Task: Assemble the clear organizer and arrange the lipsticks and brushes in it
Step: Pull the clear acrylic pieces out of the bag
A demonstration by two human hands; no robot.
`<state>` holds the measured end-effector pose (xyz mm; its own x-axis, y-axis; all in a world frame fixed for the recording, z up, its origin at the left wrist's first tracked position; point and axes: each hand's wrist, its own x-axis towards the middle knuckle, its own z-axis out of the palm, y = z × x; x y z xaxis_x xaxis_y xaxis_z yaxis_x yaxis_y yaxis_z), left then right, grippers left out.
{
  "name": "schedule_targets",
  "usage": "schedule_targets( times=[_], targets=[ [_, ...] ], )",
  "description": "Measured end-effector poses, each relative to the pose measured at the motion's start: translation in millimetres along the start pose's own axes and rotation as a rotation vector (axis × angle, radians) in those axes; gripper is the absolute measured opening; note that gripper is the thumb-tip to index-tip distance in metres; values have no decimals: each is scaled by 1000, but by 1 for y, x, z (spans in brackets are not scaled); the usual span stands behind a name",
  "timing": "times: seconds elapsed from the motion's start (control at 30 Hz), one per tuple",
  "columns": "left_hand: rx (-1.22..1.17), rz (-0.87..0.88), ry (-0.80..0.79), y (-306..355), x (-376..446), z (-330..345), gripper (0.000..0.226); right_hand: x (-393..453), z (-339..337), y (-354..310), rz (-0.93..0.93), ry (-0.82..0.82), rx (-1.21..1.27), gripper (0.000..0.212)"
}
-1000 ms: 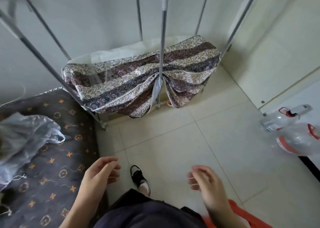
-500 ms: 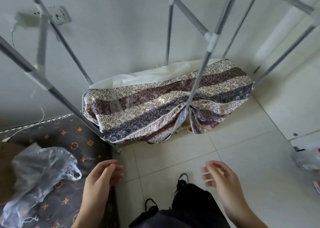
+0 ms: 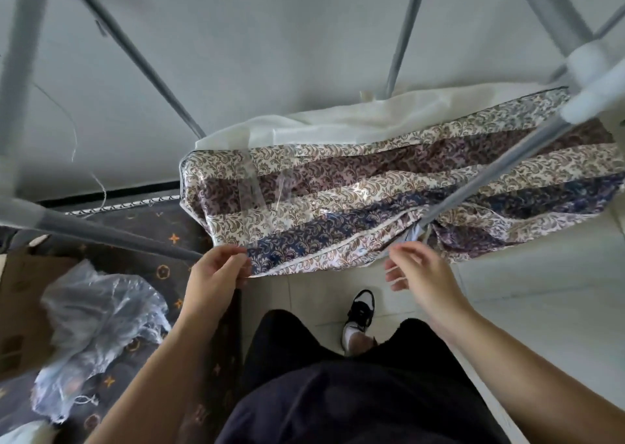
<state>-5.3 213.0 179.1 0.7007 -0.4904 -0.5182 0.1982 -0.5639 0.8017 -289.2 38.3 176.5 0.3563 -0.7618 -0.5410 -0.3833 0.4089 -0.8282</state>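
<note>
Left hand (image 3: 216, 271) and right hand (image 3: 417, 269) both empty, fingers loosely apart, near striped floral fabric cover (image 3: 372, 186).

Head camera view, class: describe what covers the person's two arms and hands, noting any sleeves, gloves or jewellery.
The left hand and right hand are bare: no gloves, rings or watch visible. Both forearms are uncovered, with no sleeve reaching the visible part. Below them are dark clothes.
</note>
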Motion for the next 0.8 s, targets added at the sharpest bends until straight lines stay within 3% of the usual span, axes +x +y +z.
schedule_targets(
  times=[0.17,0.37,0.63,0.73,0.8],
  targets=[
    [110,-137,10,10,92,5,11,95,36,-9,116,-58,-68,12],
    [430,-227,25,-20,211,19,15,202,113,16,167,-79,-184,11],
    [520,-330,-7,-77,305,51,82,328,208,57,307,105,-321,22],
    [460,-334,-1,-93,322,65,101,351,233,68,379,33,-363,42],
    [433,-338,8,-100,332,75,109,357,251,73,401,17,-351,85]
  ],
)
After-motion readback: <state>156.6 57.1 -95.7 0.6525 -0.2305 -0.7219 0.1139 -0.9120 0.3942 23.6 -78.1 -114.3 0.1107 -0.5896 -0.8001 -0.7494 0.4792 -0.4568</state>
